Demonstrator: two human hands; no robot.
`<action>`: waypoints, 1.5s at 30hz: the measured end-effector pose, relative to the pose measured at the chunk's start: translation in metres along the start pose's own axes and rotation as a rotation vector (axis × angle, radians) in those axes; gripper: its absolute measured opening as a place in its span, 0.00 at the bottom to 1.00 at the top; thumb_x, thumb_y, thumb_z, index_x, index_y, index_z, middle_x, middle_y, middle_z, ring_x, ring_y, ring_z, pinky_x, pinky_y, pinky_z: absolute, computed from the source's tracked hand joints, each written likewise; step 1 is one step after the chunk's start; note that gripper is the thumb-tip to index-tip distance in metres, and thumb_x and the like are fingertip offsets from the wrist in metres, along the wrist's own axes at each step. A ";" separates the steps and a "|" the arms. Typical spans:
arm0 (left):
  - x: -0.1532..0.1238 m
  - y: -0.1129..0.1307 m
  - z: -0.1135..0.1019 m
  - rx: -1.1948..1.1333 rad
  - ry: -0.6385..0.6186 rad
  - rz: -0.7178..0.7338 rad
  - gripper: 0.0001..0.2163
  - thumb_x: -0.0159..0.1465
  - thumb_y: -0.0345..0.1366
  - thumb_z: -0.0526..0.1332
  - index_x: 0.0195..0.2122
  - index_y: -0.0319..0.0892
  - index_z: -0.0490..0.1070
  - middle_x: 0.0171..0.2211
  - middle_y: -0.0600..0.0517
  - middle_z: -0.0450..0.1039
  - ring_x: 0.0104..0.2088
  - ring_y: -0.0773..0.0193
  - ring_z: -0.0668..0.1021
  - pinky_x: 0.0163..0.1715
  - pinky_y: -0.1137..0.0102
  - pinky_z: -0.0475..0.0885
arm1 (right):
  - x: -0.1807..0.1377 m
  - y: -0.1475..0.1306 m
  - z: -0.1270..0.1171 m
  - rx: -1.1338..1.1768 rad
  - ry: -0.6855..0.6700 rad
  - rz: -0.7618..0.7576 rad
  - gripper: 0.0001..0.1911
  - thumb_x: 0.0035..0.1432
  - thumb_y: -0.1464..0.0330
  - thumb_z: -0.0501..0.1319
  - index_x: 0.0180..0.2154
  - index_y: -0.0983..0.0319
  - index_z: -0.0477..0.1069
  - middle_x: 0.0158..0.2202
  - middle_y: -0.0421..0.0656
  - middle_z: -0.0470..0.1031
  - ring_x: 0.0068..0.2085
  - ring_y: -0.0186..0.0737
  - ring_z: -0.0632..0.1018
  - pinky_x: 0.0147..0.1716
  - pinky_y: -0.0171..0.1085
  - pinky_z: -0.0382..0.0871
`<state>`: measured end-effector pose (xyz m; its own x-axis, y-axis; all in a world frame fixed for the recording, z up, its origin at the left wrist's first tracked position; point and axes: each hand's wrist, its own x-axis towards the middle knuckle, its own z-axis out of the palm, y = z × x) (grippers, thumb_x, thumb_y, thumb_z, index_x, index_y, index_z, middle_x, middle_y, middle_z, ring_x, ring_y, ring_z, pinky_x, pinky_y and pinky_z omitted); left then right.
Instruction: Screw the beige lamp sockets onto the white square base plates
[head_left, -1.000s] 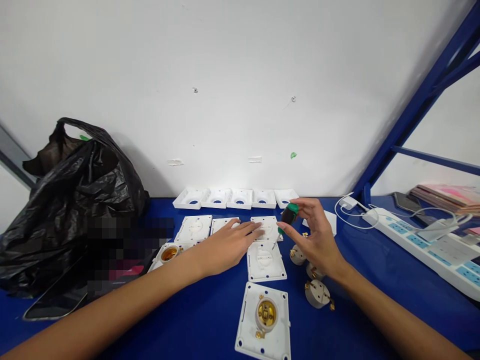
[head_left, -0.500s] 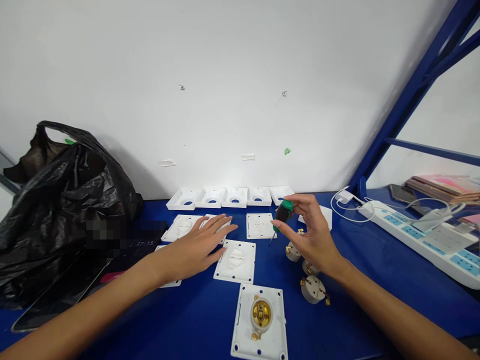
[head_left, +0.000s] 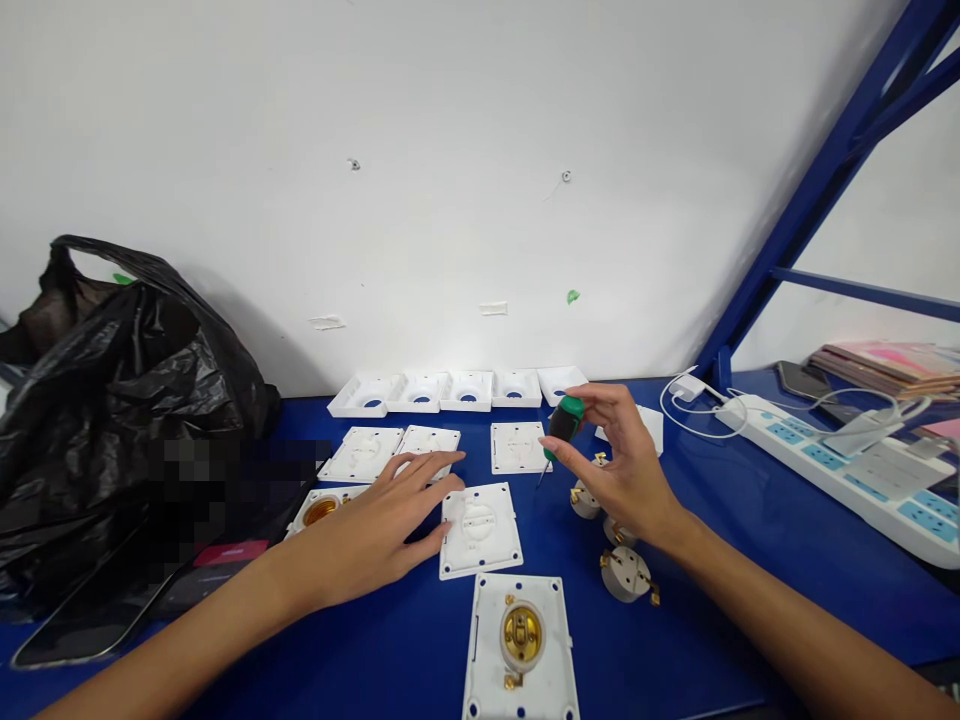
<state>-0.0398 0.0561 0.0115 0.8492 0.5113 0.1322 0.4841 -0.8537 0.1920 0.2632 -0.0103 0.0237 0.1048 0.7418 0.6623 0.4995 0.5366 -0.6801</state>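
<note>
While the right hand [head_left: 631,482] clamps one green-and-black screwdriver [head_left: 565,420], the left hand [head_left: 379,530], fingers apart, meets one flat square white plastic plate [head_left: 480,545]; far: five hollow white covers [head_left: 480,403].

Blue tabletop [head_left: 405,655] carries a back row of five hollow white covers [head_left: 466,406], square white plates [head_left: 491,548] nearer, pale round sockets [head_left: 625,577] with brass tabs right of these, a black plastic bag [head_left: 150,375] far left, and a white power strip [head_left: 814,462] far right.
</note>
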 end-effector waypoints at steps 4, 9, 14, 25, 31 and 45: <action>-0.004 -0.005 0.003 0.036 0.109 -0.072 0.19 0.79 0.49 0.52 0.67 0.51 0.65 0.67 0.46 0.68 0.66 0.47 0.72 0.64 0.52 0.70 | 0.000 0.001 0.000 0.003 0.000 -0.012 0.22 0.63 0.64 0.71 0.55 0.51 0.68 0.46 0.41 0.76 0.46 0.46 0.81 0.48 0.50 0.78; 0.008 -0.008 0.002 0.038 0.078 -0.090 0.24 0.80 0.52 0.49 0.71 0.47 0.62 0.65 0.45 0.73 0.64 0.48 0.75 0.64 0.54 0.71 | 0.000 0.002 0.002 -0.008 -0.001 -0.018 0.22 0.63 0.65 0.71 0.55 0.51 0.68 0.47 0.42 0.75 0.47 0.46 0.81 0.48 0.49 0.78; 0.023 0.001 0.006 0.087 0.073 -0.099 0.27 0.81 0.52 0.47 0.72 0.41 0.60 0.69 0.40 0.68 0.68 0.46 0.72 0.65 0.51 0.70 | 0.001 0.002 0.002 -0.005 0.011 -0.033 0.23 0.63 0.66 0.72 0.56 0.50 0.68 0.47 0.41 0.75 0.46 0.44 0.81 0.48 0.48 0.78; -0.012 -0.014 0.018 0.252 0.091 -0.027 0.24 0.81 0.47 0.49 0.74 0.48 0.60 0.76 0.43 0.56 0.74 0.44 0.63 0.71 0.44 0.57 | 0.000 0.003 0.000 -0.021 0.032 -0.065 0.25 0.62 0.66 0.72 0.57 0.50 0.68 0.46 0.40 0.74 0.47 0.44 0.80 0.47 0.48 0.78; -0.012 0.031 -0.012 0.030 0.075 0.064 0.23 0.80 0.44 0.53 0.75 0.54 0.57 0.76 0.49 0.57 0.73 0.47 0.64 0.70 0.50 0.65 | 0.000 0.003 0.000 -0.029 0.013 -0.057 0.23 0.63 0.66 0.71 0.56 0.50 0.68 0.47 0.41 0.75 0.45 0.44 0.80 0.47 0.48 0.78; 0.027 0.069 0.008 -0.206 0.030 0.008 0.29 0.71 0.43 0.70 0.69 0.47 0.62 0.64 0.45 0.72 0.65 0.45 0.73 0.68 0.49 0.65 | 0.000 0.004 0.000 -0.045 0.053 -0.079 0.23 0.62 0.66 0.72 0.56 0.51 0.68 0.47 0.42 0.74 0.46 0.44 0.81 0.47 0.48 0.79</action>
<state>0.0179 0.0103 0.0207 0.8447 0.5099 0.1627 0.4214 -0.8210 0.3852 0.2651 -0.0082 0.0213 0.1082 0.6748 0.7300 0.5460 0.5733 -0.6109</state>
